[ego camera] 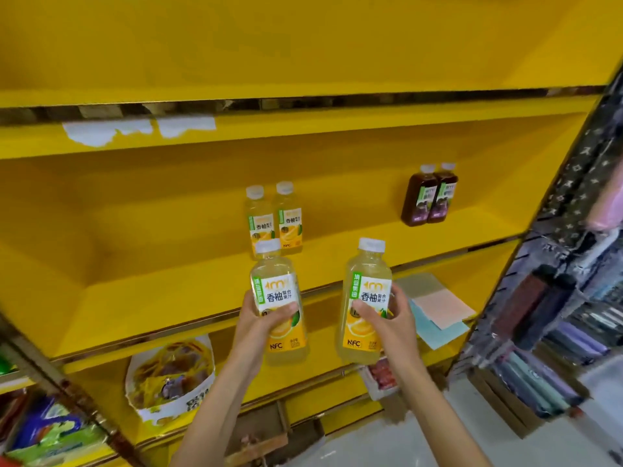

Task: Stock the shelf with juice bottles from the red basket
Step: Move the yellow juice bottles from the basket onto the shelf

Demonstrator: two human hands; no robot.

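Left hand (pixel 256 328): lower centre of frame; fingers and thumb curled round the left-hand bottle (pixel 273 278) at its lower label, thumb laid across the front
Right hand (pixel 392 330): lower centre, right of the other; wrapped round the right-hand bottle (pixel 367 274) at mid-label, thumb across the front, fingers behind
Left-hand bottle: pale yellow juice, white cap, white-and-orange label; held upright before the front edge of the middle shelf (pixel 151 298), just below the shelved yellow pair (pixel 274 219) in the frame
Right-hand bottle: same kind; held nearly upright, apart from the left-hand bottle and level with it
Shelved yellow pair: two of the same juice, stood side by side at centre of frame, towards the back of the middle shelf
Shelved dark pair (pixel 429 197): two dark purple-brown bottles, white caps, stood side by side right of centre on the same shelf, well apart from the yellow pair
Torn white tag (pixel 135 129): stuck along the upper shelf edge, upper left
Paper sheets (pixel 441 308): pink and blue, lay on the lower shelf at right
Snack bag (pixel 170 375): leaned on the lower shelf, lower left
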